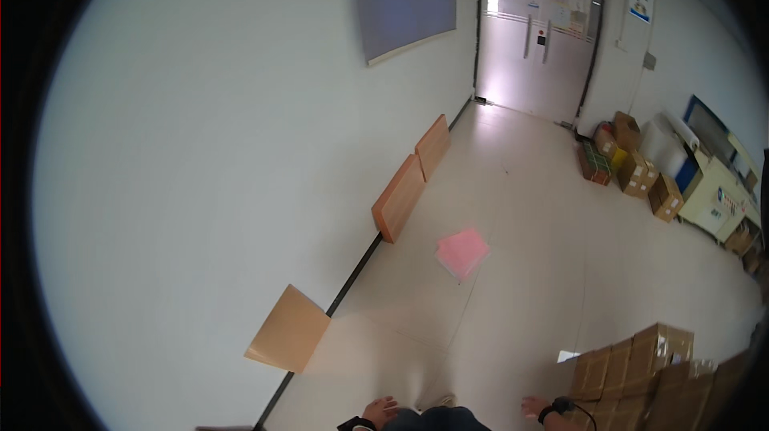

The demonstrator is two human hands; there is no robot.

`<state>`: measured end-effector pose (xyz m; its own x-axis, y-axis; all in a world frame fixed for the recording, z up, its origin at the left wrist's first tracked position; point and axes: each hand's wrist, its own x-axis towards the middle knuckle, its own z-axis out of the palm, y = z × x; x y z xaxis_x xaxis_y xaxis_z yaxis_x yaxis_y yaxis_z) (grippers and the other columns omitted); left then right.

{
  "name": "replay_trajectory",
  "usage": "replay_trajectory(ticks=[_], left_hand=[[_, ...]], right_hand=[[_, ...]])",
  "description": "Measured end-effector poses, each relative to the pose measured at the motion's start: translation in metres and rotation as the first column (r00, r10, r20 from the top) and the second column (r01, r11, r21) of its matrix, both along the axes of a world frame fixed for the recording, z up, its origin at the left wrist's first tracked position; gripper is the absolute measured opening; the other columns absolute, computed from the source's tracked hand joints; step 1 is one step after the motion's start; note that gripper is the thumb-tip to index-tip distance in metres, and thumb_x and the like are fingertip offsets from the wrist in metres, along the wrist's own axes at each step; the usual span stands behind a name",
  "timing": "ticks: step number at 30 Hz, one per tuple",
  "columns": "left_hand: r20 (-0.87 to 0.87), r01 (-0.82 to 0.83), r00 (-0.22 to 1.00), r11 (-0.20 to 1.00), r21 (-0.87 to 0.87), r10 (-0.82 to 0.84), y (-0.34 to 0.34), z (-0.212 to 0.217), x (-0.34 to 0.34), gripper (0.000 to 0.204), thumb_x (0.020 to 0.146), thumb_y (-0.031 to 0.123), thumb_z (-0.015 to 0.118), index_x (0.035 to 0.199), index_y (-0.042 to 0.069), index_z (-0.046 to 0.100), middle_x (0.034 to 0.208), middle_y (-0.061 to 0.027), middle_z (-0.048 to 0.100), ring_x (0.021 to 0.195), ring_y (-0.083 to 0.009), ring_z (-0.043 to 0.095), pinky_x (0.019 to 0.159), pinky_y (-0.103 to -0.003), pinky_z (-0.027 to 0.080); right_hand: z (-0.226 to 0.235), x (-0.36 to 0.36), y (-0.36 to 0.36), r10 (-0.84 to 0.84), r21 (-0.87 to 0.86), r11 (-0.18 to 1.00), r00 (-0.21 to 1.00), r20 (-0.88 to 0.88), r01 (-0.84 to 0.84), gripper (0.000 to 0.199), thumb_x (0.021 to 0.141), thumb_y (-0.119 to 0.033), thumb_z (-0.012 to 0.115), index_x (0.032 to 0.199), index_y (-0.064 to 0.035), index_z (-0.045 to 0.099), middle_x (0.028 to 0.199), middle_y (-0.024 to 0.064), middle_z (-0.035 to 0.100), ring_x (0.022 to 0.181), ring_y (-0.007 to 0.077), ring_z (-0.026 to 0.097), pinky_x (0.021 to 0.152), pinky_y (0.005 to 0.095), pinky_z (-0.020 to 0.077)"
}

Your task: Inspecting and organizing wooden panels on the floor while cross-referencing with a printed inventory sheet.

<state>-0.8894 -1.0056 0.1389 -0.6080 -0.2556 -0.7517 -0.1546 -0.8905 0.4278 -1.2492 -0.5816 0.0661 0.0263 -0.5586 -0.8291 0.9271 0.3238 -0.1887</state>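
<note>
At the lower edge my left hand [380, 412] hangs beside my dark trousers, its fingers loosely apart with nothing visible in them. My right hand [534, 407] is held out to the right, open and small in view, close to a stack of brown cardboard cartons [613, 368]. Dark bands circle both wrists, and the right one carries a black device with a cable. Ahead on the floor lies a small pile of pink sheets [463, 251], with a paler sheet edge showing beneath. Neither hand touches it.
A tan panel [290, 331] and two reddish-brown boards [399, 199] lean along the left wall. Glass double doors [538, 38] stand at the far end. Boxes [637, 173] and a cream cabinet [715, 197] line the right wall. A white piece [568, 356] lies by the carton stack.
</note>
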Motion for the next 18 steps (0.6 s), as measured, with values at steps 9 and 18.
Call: replay_trajectory(ticks=[9,18], left_hand=[[0.583,-0.228,0.763,0.960,-0.162,0.280,-0.117,-0.053,-0.088,0.033,0.086,0.021,0.028,0.112,0.010,0.045,0.095,-0.0112,0.054,0.066,-0.0219,0.052,0.054,-0.040,0.043],[0.191,-0.304,0.936,0.953,0.009,0.297,-0.264,-0.051,-0.395,0.023,0.084,0.027,0.046,0.101,0.012,0.051,0.091,-0.0052,0.056,0.076,-0.0188,0.055,0.064,-0.033,0.046]], right_hand=[[0.098,-0.199,-0.225,0.160,0.214,0.975,0.830,-0.534,-0.050,0.029,0.084,-0.015,0.047,0.110,-0.0029,0.045,0.084,0.0088,0.056,0.067,0.0205,0.057,0.055,0.0329,0.0491],[0.145,-0.308,-0.306,0.651,0.477,0.745,0.666,-0.365,-0.466,0.040,0.087,-0.024,0.046,0.120,-0.0031,0.042,0.111,0.0158,0.051,0.097,0.0290,0.053,0.080,0.0415,0.0452]])
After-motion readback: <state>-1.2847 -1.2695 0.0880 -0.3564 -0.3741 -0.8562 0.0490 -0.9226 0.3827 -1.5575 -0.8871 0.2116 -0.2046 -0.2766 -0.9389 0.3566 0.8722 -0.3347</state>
